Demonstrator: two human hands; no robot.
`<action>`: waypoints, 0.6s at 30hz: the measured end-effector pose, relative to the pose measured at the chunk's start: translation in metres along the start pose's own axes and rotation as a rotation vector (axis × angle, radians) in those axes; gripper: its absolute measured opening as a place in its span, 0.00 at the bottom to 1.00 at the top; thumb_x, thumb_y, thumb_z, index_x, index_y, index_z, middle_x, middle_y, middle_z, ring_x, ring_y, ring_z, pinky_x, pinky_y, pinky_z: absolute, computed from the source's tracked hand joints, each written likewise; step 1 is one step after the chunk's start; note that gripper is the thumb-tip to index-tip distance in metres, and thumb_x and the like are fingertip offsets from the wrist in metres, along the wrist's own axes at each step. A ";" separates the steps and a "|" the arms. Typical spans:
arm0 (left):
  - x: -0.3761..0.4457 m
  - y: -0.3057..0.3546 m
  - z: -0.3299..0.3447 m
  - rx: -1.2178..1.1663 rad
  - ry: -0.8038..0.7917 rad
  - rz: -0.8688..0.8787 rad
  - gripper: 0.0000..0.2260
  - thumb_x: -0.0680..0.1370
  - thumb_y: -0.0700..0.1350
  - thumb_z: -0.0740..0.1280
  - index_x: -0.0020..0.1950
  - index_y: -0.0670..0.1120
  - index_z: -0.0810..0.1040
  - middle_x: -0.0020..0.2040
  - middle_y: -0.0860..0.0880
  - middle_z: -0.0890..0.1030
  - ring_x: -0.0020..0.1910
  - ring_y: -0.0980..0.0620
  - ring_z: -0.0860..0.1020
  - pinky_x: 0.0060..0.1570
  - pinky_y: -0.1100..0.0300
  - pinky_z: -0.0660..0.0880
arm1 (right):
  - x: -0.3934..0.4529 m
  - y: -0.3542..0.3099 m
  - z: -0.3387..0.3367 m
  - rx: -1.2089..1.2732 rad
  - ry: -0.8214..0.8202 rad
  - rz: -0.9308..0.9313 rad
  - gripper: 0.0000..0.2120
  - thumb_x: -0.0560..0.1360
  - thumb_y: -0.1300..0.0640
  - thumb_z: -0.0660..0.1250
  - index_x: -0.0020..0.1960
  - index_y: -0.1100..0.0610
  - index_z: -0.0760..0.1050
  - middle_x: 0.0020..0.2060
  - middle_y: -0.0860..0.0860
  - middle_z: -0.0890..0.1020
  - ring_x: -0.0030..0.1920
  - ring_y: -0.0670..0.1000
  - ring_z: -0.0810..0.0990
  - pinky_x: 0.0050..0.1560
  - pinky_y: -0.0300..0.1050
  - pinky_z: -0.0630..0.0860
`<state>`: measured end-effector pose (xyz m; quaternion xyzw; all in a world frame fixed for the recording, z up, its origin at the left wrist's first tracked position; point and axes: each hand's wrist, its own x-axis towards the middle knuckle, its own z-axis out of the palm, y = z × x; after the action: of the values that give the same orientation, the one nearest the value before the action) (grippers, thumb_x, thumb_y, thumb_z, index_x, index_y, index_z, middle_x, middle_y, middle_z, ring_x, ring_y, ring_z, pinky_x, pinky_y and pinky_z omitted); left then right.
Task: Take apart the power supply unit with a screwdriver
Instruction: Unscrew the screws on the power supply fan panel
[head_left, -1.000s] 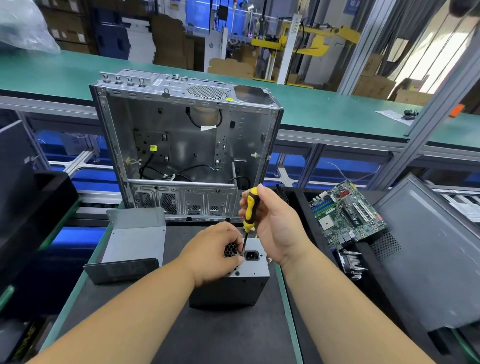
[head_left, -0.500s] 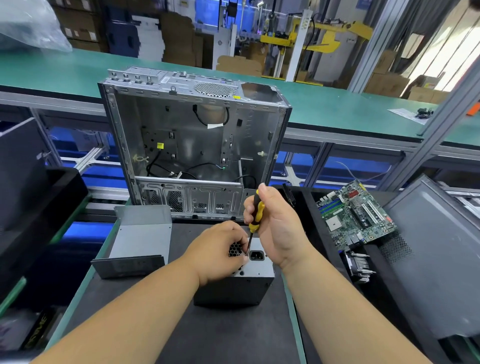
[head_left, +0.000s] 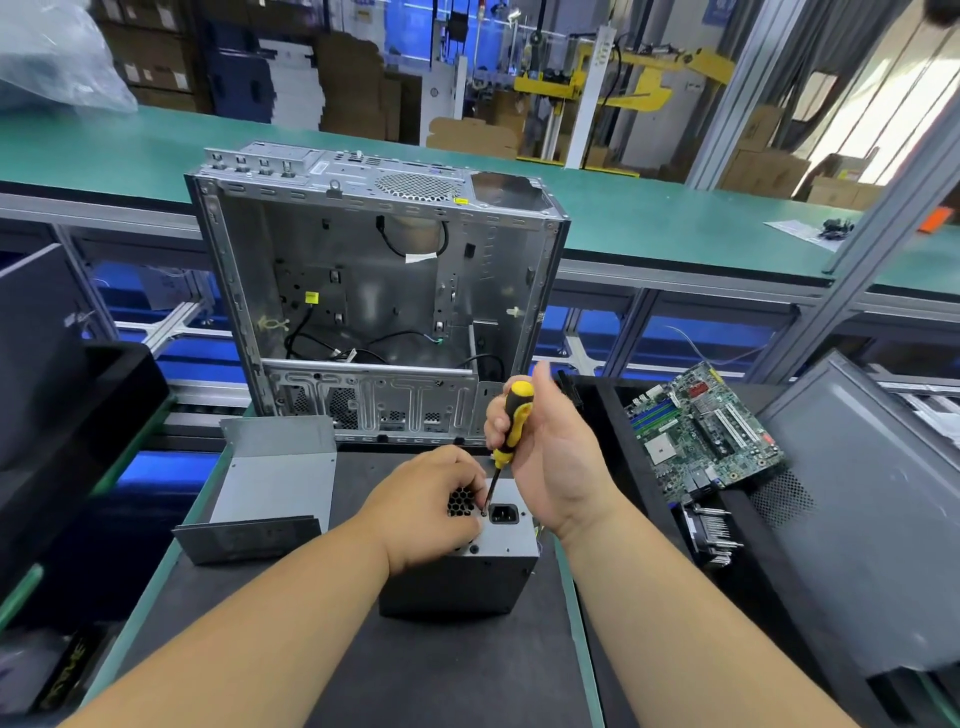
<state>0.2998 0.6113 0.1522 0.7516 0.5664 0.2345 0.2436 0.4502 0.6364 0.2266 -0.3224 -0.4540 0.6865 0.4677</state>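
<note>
Power supply unit (head_left: 467, 582) stands on dark bench (head_left: 415, 675), in front of open computer case (head_left: 374, 291). Left hand (head_left: 431, 504) rests on its top face over fan grille, fingers curled over edge. Right hand (head_left: 550, 457) grips yellow-black screwdriver (head_left: 511, 421), grip closed on handle; tip at screw beside power socket (head_left: 504, 514). Motherboard (head_left: 701, 431) lies to right; grey metal cover (head_left: 275, 478) to left.

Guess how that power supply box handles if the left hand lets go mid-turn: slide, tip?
The power supply is a squat metal box sitting flat on the dark mat, so tipping seems unlikely. It is probably dense and stiff. The screwdriver presses down at a slant near the socket, so it might twist or skid slightly.
</note>
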 end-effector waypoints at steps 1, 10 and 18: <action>0.000 0.000 0.000 -0.001 -0.002 0.002 0.06 0.68 0.51 0.68 0.38 0.61 0.73 0.54 0.63 0.73 0.58 0.60 0.72 0.60 0.54 0.71 | -0.001 0.000 -0.001 -0.041 -0.002 -0.014 0.16 0.78 0.43 0.63 0.45 0.56 0.67 0.34 0.51 0.72 0.34 0.50 0.69 0.40 0.42 0.69; 0.000 0.001 0.000 0.004 -0.011 -0.015 0.04 0.68 0.53 0.68 0.39 0.61 0.74 0.52 0.66 0.72 0.55 0.61 0.72 0.58 0.54 0.72 | -0.001 -0.003 -0.001 -0.097 -0.021 -0.008 0.11 0.82 0.56 0.60 0.47 0.60 0.77 0.39 0.52 0.78 0.42 0.51 0.77 0.49 0.45 0.74; 0.000 0.001 0.000 -0.002 -0.011 -0.028 0.06 0.68 0.50 0.69 0.40 0.60 0.75 0.53 0.66 0.72 0.55 0.61 0.72 0.57 0.54 0.73 | 0.002 -0.001 0.002 -0.070 -0.077 -0.052 0.17 0.82 0.54 0.55 0.44 0.59 0.79 0.32 0.52 0.72 0.35 0.49 0.70 0.40 0.41 0.68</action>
<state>0.3002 0.6109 0.1531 0.7445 0.5754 0.2275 0.2508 0.4480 0.6380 0.2282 -0.3000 -0.5035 0.6698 0.4559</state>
